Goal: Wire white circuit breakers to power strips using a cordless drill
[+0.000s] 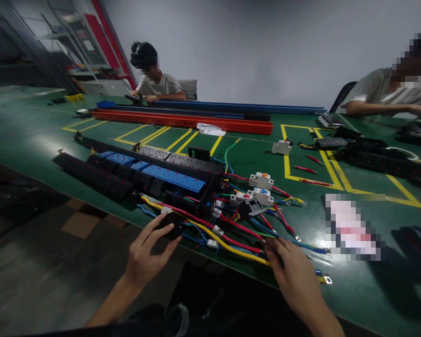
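Note:
My left hand (145,252) pinches a small black part (171,224) at the near edge of the green table (31,135), fingers closed round it. My right hand (294,274) rests on the table edge with its fingertips pressed on a bundle of red, yellow, green and blue wires (238,238). The wires run back to a long black power strip with blue sockets (168,175). White circuit breakers (261,187) sit among the wires just beyond my right hand.
Long red (182,120) and blue rails (238,106) lie across the far table. Two other people sit at the far side, one at the back (154,82), one at the right (389,91). More black strips (372,157) lie on the right. Yellow lines mark the table.

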The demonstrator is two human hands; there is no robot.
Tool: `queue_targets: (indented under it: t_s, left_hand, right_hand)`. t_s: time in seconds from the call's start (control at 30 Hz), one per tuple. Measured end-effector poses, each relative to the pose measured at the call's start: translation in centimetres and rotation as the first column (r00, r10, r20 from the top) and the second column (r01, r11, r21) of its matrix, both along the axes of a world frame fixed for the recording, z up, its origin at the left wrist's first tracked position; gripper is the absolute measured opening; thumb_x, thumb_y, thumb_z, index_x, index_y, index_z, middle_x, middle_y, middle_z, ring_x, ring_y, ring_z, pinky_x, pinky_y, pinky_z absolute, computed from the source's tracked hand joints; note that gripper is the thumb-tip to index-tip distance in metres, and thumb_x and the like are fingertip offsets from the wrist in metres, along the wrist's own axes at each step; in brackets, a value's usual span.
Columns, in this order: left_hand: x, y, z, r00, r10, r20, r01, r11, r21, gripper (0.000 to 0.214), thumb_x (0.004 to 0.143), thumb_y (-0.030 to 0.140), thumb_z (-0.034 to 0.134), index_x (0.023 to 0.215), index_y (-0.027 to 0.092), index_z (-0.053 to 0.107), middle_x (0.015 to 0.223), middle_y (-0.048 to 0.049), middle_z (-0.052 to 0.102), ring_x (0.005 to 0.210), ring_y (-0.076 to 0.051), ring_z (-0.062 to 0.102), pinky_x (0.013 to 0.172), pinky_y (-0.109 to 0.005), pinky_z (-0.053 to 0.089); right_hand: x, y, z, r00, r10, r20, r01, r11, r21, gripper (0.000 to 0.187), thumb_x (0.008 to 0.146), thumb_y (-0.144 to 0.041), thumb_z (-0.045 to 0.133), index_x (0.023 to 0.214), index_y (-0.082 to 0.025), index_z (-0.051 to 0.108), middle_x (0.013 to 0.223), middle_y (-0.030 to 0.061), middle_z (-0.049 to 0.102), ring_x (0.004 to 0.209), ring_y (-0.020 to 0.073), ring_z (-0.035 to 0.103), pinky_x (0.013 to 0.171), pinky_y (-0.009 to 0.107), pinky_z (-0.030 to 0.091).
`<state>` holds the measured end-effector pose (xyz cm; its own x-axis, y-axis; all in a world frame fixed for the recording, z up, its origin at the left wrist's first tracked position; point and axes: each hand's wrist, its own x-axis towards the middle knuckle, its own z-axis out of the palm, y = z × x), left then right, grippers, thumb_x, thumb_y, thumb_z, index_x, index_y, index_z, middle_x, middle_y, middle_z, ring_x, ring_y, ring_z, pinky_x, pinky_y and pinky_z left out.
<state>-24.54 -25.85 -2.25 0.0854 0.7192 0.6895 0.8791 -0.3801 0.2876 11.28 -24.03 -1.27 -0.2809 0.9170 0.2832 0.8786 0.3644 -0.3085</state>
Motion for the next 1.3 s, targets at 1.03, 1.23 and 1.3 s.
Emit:
queue_targets:
  t_s: [1.03, 1.23, 1.3]
  left_hand:
    - [12.5, 1.2, 5.9, 0.787, -0.618, -0.004, 0.583, 0.744, -0.327, 0.029, 0.097, 0.012, 0.041, 0.12, 0.02, 0.058, 0.111, -0.0069, 0.067, 0.101, -0.018, 0.06, 0.09, -0.034, 0.05]
    - [16.1, 3.9, 5.9, 0.782, -0.564, -0.267, 0.316, 0.727, -0.609, 0.024, 0.099, 0.029, 0.045, 0.1, 0.017, 0.066, 0.1, -0.0067, 0.068, 0.097, -0.024, 0.06, 0.084, -0.037, 0.048]
    - [16.4, 4.4, 6.1, 0.754, -0.598, -0.272, 0.312, 0.69, -0.653, 0.026, 0.099, 0.03, 0.045, 0.096, 0.018, 0.068, 0.097, -0.0063, 0.069, 0.096, -0.023, 0.062, 0.081, -0.034, 0.048]
  right_hand:
    - [0.0, -0.4, -0.1, 0.992, -0.051, -0.116, 0.034, 0.989, -0.141, 0.022, 0.097, -0.028, 0.042, 0.105, -0.019, 0.061, 0.1, 0.006, 0.064, 0.093, 0.0207, 0.058, 0.083, 0.035, 0.044]
    - [0.0, -0.5, 0.0, 0.994, -0.048, -0.096, 0.037, 0.992, -0.118, 0.022, 0.094, -0.019, 0.043, 0.107, -0.018, 0.061, 0.099, 0.0061, 0.064, 0.092, 0.0206, 0.058, 0.082, 0.035, 0.044]
    - [0.0, -0.5, 0.0, 0.994, -0.044, -0.095, 0.033, 0.993, -0.115, 0.022, 0.093, -0.018, 0.044, 0.107, -0.017, 0.061, 0.098, 0.0066, 0.064, 0.092, 0.0207, 0.058, 0.082, 0.034, 0.045]
